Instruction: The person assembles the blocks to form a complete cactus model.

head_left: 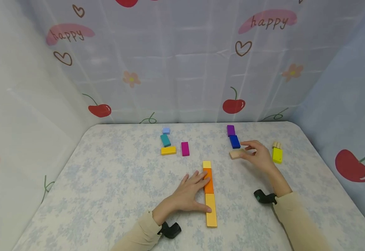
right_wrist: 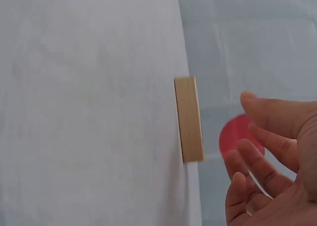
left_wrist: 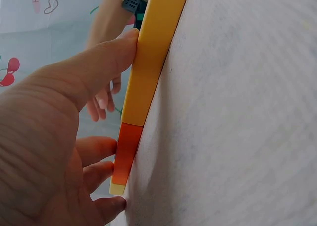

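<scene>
My left hand (head_left: pixel 185 195) lies spread along a straight row of flat blocks, its thumb at the light orange block (head_left: pixel 211 219) nearest me and its fingers at the orange block (head_left: pixel 209 188). At the row's far end is a pale yellow block (head_left: pixel 206 164). The left wrist view has these blocks end to end against the fingertips. Over on the right, my right hand (head_left: pixel 259 157) hovers beside a plain wooden block (right_wrist: pixel 188 119) on the table. Its fingers are loosely bent, with a gap to that block in the right wrist view.
Behind the wooden block lie a blue block (head_left: pixel 235 142) and a purple block (head_left: pixel 231 130). A bright yellow block (head_left: pixel 277 155) is right of my right hand. Further left are magenta (head_left: pixel 185 149), yellow (head_left: pixel 168 150), teal (head_left: pixel 165 140) and light blue (head_left: pixel 166 131) blocks. A printed curtain (head_left: pixel 182 69) hangs behind the table.
</scene>
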